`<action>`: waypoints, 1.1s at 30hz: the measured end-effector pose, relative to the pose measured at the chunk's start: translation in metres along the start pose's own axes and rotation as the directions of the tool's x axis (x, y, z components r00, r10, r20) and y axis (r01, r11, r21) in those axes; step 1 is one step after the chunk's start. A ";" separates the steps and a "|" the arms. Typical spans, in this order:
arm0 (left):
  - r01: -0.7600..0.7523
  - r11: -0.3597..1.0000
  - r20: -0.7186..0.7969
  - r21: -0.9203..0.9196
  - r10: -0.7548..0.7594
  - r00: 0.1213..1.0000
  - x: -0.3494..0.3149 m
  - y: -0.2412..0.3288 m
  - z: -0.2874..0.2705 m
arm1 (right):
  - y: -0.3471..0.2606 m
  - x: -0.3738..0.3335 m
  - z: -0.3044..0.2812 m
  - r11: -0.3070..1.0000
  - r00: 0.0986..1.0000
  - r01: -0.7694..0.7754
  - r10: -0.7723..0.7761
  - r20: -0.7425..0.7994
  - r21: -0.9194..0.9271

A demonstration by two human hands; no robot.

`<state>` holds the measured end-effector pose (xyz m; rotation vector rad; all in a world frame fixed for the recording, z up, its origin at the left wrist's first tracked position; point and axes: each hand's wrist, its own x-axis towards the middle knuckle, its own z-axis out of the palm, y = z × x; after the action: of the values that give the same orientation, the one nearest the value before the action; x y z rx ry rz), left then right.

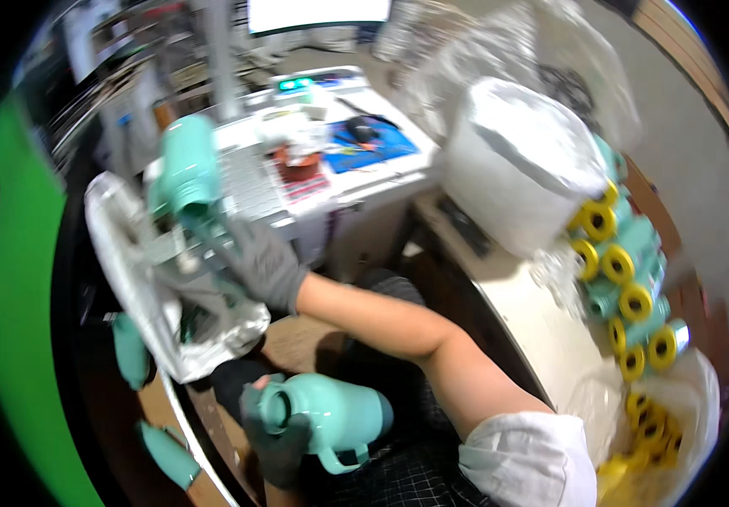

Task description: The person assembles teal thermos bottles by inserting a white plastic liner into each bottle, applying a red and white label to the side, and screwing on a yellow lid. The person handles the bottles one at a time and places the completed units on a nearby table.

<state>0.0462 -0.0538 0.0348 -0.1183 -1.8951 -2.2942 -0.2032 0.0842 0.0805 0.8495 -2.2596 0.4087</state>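
My left hand (284,444), in a dark grey glove, grips a teal jug (335,410) with a side handle near its round mouth. The jug lies tilted over my lap, its base toward the right. My right hand (263,262), also gloved in grey, reaches across to the left, over the edge of an open white sack (128,270). Its fingers are blurred close below the mouth of another teal jug (191,160) by the machine. Whether they hold anything is hidden.
A white machine table (246,182) carries a blue mat (373,144) with small tools. At the right stand a white lined bin (516,169), a stack of teal jugs with yellow rings (618,264), and a plastic bag of yellow parts (652,431). More teal jugs (170,456) lie lower left.
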 end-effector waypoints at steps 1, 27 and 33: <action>0.016 1.000 -0.026 0.000 -0.016 1.000 0.003 0.002 0.006 | -0.002 -0.033 -0.018 1.000 1.000 0.004 -0.004 -0.019 0.020; -0.255 0.795 0.600 0.550 -0.163 0.784 0.095 -0.001 0.087 | -0.181 -0.681 -0.595 -0.950 -0.050 -0.299 0.115 -0.992 -0.096; -0.046 0.852 0.577 0.522 -0.312 0.755 0.104 -0.008 0.101 | -0.243 -0.693 -0.668 -0.981 -0.611 0.181 -0.172 -0.773 0.075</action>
<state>-0.0621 0.0390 0.0640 -0.8253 -2.8794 -1.8550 0.6713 0.5542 0.0939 2.9327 0.8490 0.2619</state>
